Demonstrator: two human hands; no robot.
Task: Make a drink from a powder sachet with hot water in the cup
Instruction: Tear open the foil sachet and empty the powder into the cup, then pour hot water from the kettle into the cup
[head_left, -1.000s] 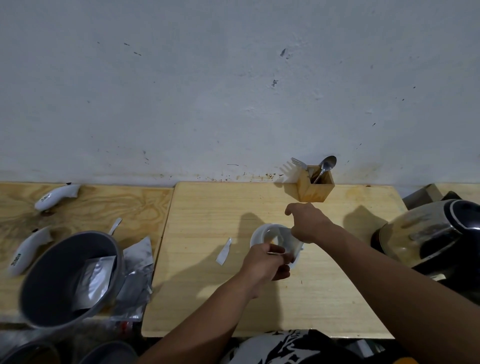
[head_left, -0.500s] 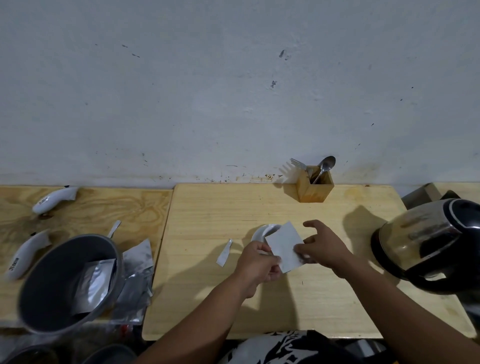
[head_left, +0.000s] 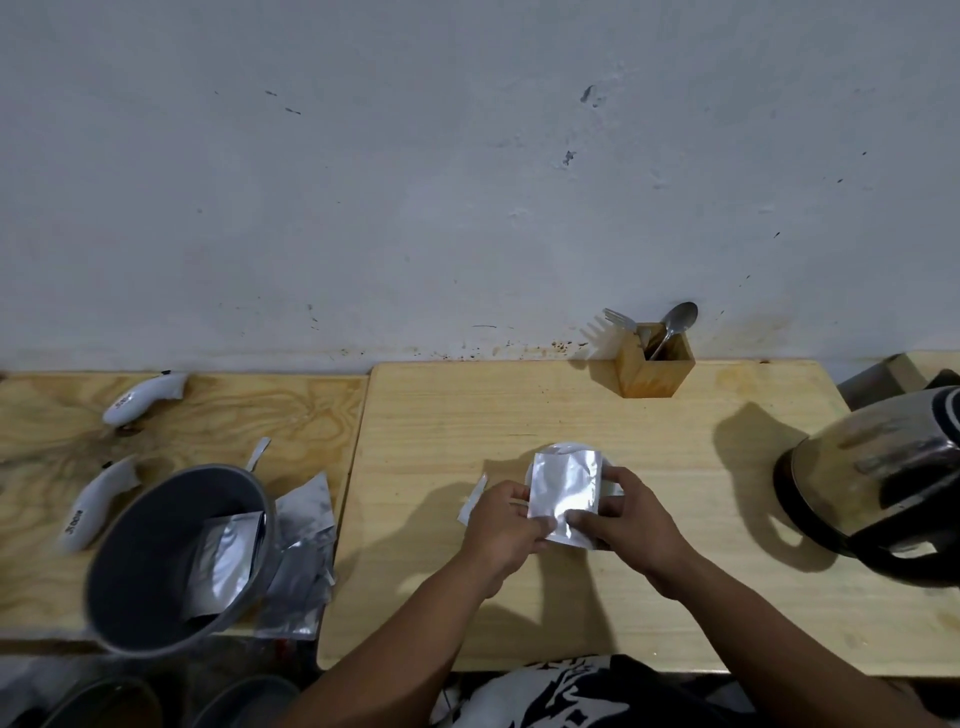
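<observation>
A silver foil sachet (head_left: 566, 493) is held upright in front of me, its open top edge pointing away. My left hand (head_left: 501, 530) pinches its lower left corner and my right hand (head_left: 631, 525) pinches its lower right edge. Behind the sachet only the white rim of the cup (head_left: 563, 447) shows; the rest of the cup is hidden. A torn-off foil strip (head_left: 471, 500) lies on the wooden table (head_left: 675, 597) just left of my left hand. The steel kettle (head_left: 878, 478) stands at the right edge.
A wooden holder (head_left: 655, 368) with a spoon (head_left: 678, 319) and fork stands at the wall. A grey bin (head_left: 171, 556) with used sachets sits at the left, more foil packets (head_left: 301, 551) beside it. Two white handled tools (head_left: 143, 397) lie on the left board.
My right hand drew back from over the cup, and both hands now hold the sachet upright in front of the cup. The cup is mostly covered by it.
</observation>
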